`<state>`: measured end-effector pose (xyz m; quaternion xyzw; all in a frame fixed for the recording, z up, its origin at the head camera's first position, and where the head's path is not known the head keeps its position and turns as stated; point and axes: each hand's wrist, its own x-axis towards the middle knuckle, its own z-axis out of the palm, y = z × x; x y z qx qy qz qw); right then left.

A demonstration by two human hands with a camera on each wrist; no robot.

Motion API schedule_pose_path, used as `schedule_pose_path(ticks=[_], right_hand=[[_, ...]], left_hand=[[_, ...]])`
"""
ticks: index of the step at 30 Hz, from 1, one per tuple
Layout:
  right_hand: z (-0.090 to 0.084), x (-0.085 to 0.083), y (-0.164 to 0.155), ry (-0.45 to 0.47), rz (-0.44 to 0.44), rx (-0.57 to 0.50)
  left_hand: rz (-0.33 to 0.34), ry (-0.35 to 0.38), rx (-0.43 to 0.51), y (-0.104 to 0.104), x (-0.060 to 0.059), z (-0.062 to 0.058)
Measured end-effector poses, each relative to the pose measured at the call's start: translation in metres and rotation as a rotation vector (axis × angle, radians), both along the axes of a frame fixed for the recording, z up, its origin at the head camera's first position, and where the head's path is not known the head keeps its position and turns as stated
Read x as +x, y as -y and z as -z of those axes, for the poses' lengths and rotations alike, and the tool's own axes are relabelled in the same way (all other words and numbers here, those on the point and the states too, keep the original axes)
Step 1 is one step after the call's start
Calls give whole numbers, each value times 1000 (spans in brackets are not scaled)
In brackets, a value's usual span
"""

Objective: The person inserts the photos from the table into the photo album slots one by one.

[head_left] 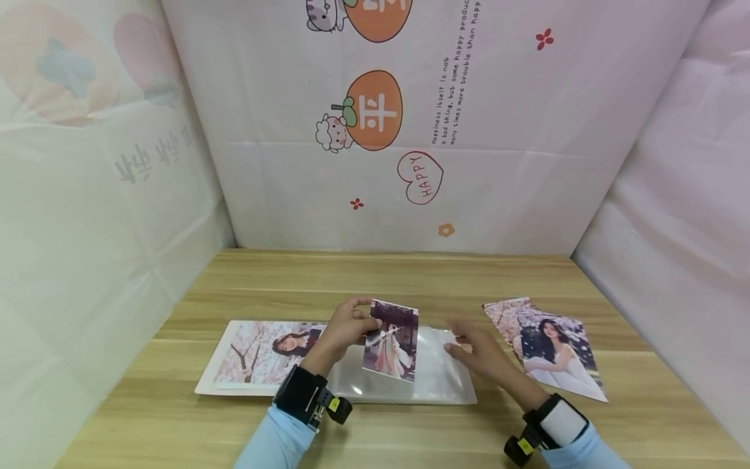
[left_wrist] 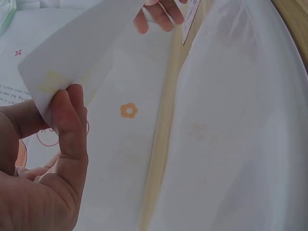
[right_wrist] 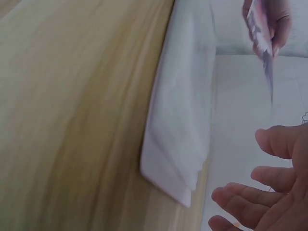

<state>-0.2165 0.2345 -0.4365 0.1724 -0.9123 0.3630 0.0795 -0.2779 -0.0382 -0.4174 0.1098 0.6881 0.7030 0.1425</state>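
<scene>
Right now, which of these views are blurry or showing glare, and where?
Head view: sharp but wide-angle, walls bowing; soft glare on the clear album sleeve beneath the photo that the left hand pinches. Left wrist view: bright, washed out; the photo's white back looks nearly featureless. Right wrist view: blurred throughout, the table smeared, the right hand's fingers soft.

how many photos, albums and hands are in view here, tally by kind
photo held up by the left hand: 1
photo in the album page: 1
loose photos on the table: 2
open album: 1
hands: 2, left hand, right hand
total: 7
</scene>
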Motion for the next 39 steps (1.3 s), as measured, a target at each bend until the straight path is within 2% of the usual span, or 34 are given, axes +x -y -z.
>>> schedule_pose_path(ticks=[4, 10, 11, 17, 18, 29, 34, 39], right_hand=[[5, 3, -8, -29, -15, 129], [11, 4, -11, -12, -76, 211], [12, 4, -11, -4, -86, 218], [20, 3, -11, 66, -105, 251], [21, 3, -12, 68, -109, 256], [25, 3, -13, 68, -128, 310], [25, 3, -13, 39, -136, 324], [24, 5, -13, 62, -121, 323]], left_hand=[[-5, -7, -16, 3, 1, 0], [-13, -24, -39, 7, 6, -5], [-11, -25, -39, 8, 9, -9], [-26, -25, -37, 12, 9, -8], [-30, -25, -36, 12, 7, -4], [-49, -18, -19, 13, 8, -4], [-51, -17, -12, 13, 6, -2], [-97, -12, 43, 20, 5, 0]])
